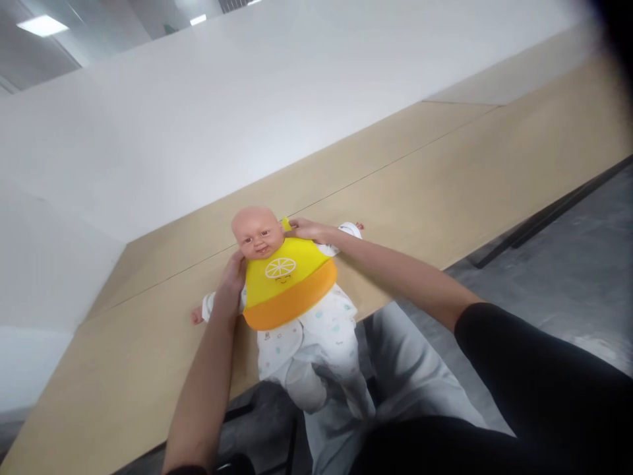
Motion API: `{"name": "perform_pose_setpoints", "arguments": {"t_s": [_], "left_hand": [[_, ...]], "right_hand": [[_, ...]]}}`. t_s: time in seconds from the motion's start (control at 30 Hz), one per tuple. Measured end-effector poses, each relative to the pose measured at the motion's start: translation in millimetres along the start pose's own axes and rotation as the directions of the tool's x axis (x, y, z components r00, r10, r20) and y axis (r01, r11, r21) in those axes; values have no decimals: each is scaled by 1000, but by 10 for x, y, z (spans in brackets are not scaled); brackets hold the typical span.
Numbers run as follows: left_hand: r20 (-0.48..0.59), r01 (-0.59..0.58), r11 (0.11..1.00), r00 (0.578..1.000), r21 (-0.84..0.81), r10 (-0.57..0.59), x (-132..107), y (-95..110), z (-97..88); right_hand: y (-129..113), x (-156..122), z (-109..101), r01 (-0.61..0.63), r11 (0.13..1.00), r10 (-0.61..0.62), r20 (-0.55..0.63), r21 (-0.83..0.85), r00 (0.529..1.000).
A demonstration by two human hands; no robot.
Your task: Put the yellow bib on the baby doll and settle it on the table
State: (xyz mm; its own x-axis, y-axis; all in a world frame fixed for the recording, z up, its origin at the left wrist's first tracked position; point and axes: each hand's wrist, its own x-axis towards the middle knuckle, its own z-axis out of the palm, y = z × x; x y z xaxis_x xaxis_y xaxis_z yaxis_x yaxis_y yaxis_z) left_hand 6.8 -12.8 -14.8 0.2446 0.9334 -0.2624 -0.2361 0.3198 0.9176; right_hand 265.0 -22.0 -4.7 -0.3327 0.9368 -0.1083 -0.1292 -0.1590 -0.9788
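Note:
A baby doll point(257, 231) lies on its back, dressed in white patterned clothes, with its legs hanging past the table's near edge. Over its chest is a yellow bib point(267, 280) with a white citrus-slice print and an orange pocket along the bottom. My right hand point(305, 230) pinches the bib's yellow neck strap beside the doll's head; the strap's end sticks up past my fingers. On the other side of the neck, my left hand point(233, 277) is closed at the bib's upper corner. Its fingertips are partly hidden by the doll's head and bib.
The doll lies on a light wooden table point(395, 191) with a seam running along it. White partition walls point(208, 119) rise at the back and left. My legs in grey trousers point(415, 369) are below the near edge, above a grey floor.

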Motion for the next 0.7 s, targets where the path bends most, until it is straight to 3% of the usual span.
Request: {"name": "perform_pose_setpoints", "arguments": {"t_s": [0.13,0.23,0.3,0.37,0.43,0.57,0.63,0.7], "left_hand": [[8,-65,997,998,-38,66,-59,35,50],[-23,-99,991,995,-88,98,-106,69,92],[-42,-102,990,994,-99,98,-130,84,111],[-28,-99,990,995,-103,97,-147,88,117],[3,-65,993,998,-98,65,-152,87,109],[12,23,999,1000,-48,-22,-104,70,60],[-16,-7,999,1000,-37,7,-53,52,29],[-32,-35,999,999,-36,34,1,30,0]], "right_hand": [[-140,-106,13,180,938,-206,-56,-295,977],[-298,-130,63,286,932,-317,-114,-224,942],[-339,-146,108,245,958,-266,-139,-152,954],[-312,-174,155,126,980,-149,-150,-154,977],[-248,-199,197,48,987,-66,-111,-153,992],[-176,-149,235,72,991,-87,-125,-115,988],[-175,-61,226,27,994,-42,-144,-108,989],[-158,57,221,-88,995,84,-79,-47,993]]}}
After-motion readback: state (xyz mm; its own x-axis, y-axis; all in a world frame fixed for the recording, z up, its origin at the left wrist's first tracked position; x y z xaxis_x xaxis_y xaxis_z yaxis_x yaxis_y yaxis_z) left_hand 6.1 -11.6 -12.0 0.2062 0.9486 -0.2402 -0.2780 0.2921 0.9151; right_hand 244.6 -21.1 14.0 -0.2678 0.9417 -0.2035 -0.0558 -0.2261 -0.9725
